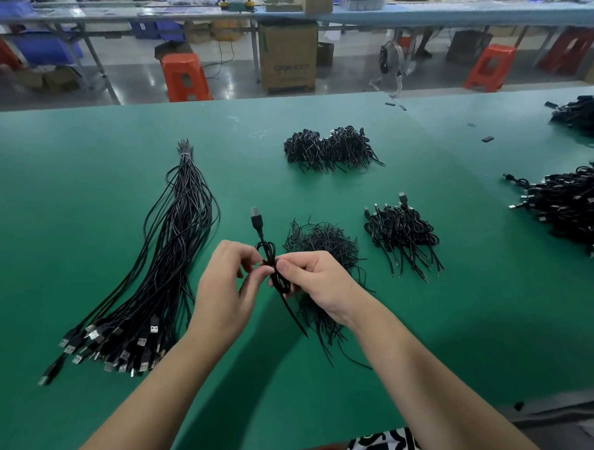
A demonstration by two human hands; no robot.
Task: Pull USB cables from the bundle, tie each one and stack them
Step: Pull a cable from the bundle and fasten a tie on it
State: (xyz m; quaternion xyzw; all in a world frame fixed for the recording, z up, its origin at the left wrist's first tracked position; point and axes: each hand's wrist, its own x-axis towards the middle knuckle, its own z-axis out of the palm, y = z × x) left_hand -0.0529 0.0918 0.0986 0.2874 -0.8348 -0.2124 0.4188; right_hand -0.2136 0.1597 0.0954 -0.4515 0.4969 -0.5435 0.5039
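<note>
Cardboard box [288,56] under far bench: printed wording, too blurred to read.

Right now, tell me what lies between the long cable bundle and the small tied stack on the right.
In the head view, between the bundle and the tied stack: both hands, left and right, pinching one folded cable, and a pile of twist ties.

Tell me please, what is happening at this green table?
A person is tying one folded USB cable: the left hand and the right hand both pinch it above a heap of twist ties. The untied bundle lies on the left, and tied cables are stacked on the right.
</note>
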